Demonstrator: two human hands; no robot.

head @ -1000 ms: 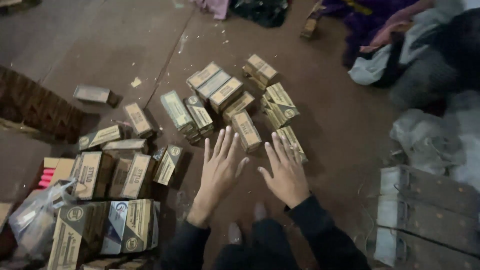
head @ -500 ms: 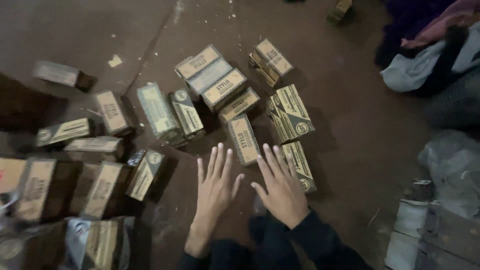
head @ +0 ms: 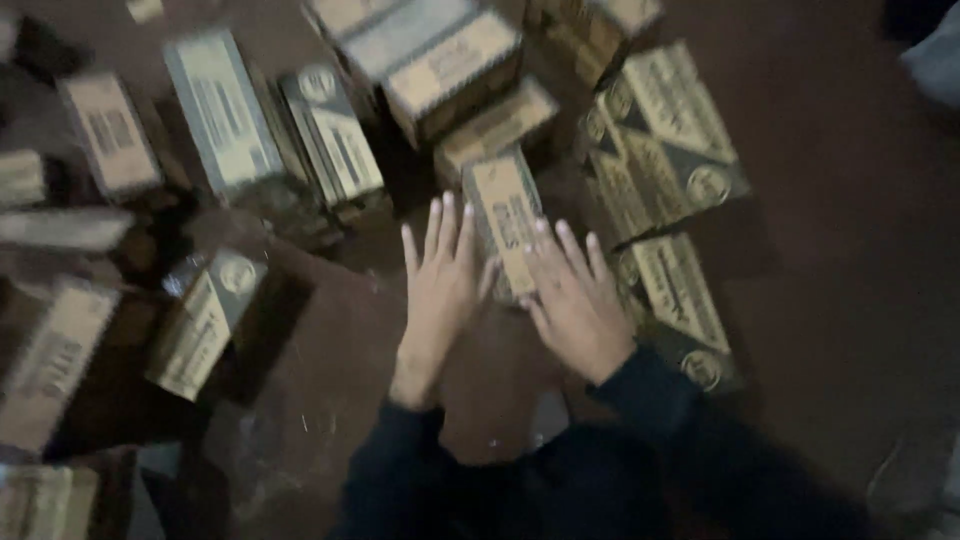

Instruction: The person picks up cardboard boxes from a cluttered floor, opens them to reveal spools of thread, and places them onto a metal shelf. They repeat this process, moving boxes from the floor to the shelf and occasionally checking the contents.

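Several small tan and grey cartons lie scattered on a brown floor (head: 850,330). My left hand (head: 440,285) is stretched forward, fingers spread, its fingertips at the left side of an upright narrow carton (head: 505,215). On that carton's right side is my right hand (head: 575,300), open too, fingers touching its lower right edge. Neither hand grips anything. Dark sleeves cover both my forearms. A flat carton (head: 680,290) lies just right of my right hand. The picture is blurred.
More cartons stand at the back (head: 450,60) and back right (head: 660,140). To the left, others lie in rows (head: 215,110), with one leaning carton (head: 205,320) near my left forearm. Bare brown floor stretches to the right.
Both hands have reached forward and closer together, now flanking the narrow carton. The camera has moved in nearer to the pile.
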